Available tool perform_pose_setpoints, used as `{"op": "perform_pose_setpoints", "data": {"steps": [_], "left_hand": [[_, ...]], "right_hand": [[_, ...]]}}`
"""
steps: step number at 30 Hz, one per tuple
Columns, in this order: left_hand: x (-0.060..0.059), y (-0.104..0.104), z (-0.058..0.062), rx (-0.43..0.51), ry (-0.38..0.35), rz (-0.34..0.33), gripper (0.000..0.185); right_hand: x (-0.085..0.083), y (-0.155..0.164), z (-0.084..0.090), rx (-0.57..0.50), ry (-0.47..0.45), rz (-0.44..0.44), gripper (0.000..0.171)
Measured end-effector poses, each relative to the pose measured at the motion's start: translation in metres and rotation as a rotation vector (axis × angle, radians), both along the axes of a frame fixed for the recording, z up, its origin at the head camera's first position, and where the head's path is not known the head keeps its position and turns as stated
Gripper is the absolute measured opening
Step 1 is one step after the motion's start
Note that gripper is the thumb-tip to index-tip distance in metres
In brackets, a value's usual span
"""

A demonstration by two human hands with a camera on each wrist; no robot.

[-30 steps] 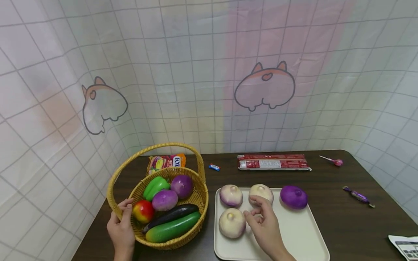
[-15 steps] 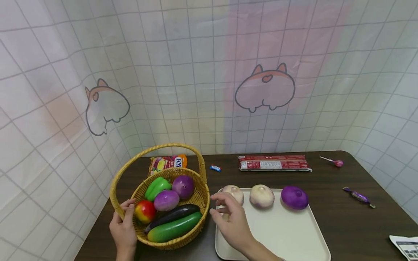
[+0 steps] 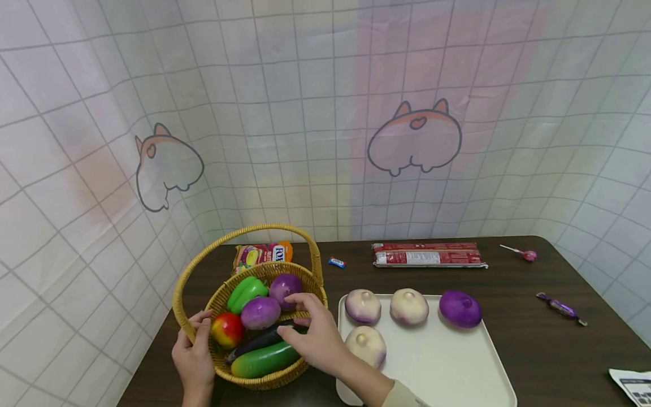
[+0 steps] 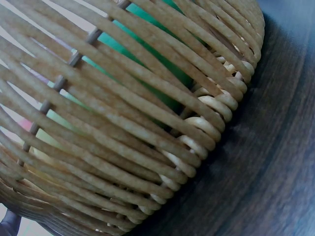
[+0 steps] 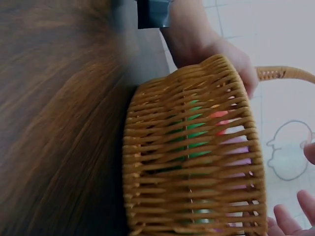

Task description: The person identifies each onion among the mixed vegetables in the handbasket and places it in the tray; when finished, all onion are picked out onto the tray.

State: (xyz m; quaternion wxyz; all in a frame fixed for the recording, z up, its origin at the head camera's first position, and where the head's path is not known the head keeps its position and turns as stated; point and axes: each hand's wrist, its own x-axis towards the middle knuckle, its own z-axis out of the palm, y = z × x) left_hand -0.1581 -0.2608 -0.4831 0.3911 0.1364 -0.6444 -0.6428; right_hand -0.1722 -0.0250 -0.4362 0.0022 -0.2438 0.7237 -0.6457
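My left hand (image 3: 194, 356) grips the left rim of the wicker basket (image 3: 277, 380) where its tall handle (image 3: 180, 288) joins. Inside lie a green bell pepper (image 3: 247, 294), two purple turnips (image 3: 260, 313), a red-yellow fruit (image 3: 227, 330), a dark eggplant (image 3: 256, 342) and a green cucumber (image 3: 264, 360). Over the basket's right side hovers my right hand (image 3: 320, 339), thumb and fingers spread, nothing between them; it partly covers the eggplant and cucumber. In the right wrist view, its fingers (image 5: 285, 221) show beyond the basket's woven wall (image 5: 192, 142).
Right of the basket, a cream tray (image 3: 437, 362) bears several pale turnips (image 3: 409, 307) and a deep-purple one (image 3: 460, 309). Behind are a candy bag (image 3: 259, 255), a small blue wrapper (image 3: 337, 262) and a long red packet (image 3: 429, 255). Far right lie a lollipop (image 3: 528, 256) and a purple-wrapped candy (image 3: 561, 308).
My right hand has moved left, from over the tray across the front-left pale turnip to above the basket. The left hand keeps its grip on the basket.
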Motion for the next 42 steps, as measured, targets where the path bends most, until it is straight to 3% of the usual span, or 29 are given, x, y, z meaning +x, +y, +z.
{"op": "perform_pose_setpoints", "data": {"steps": [11,17,26,35,42], "left_hand": [[0.001,0.001,0.002,0.010,0.001,-0.002,0.028],[0.001,0.000,0.002,0.017,0.005,0.001,0.028],[0.002,0.001,0.002,0.020,-0.006,-0.008,0.030],[0.001,0.001,0.002,0.019,0.005,-0.008,0.030],[0.002,0.001,0.002,0.031,-0.045,-0.013,0.031]], "right_hand": [[-0.022,-0.027,-0.001,0.031,-0.010,-0.071,0.045],[-0.032,-0.034,-0.003,0.102,-0.026,-0.009,0.050],[-0.040,-0.043,-0.003,0.297,-0.102,0.055,0.066],[-0.042,-0.047,-0.004,0.254,-0.108,0.019,0.050],[-0.043,-0.049,-0.005,0.252,-0.067,0.042,0.046]]}}
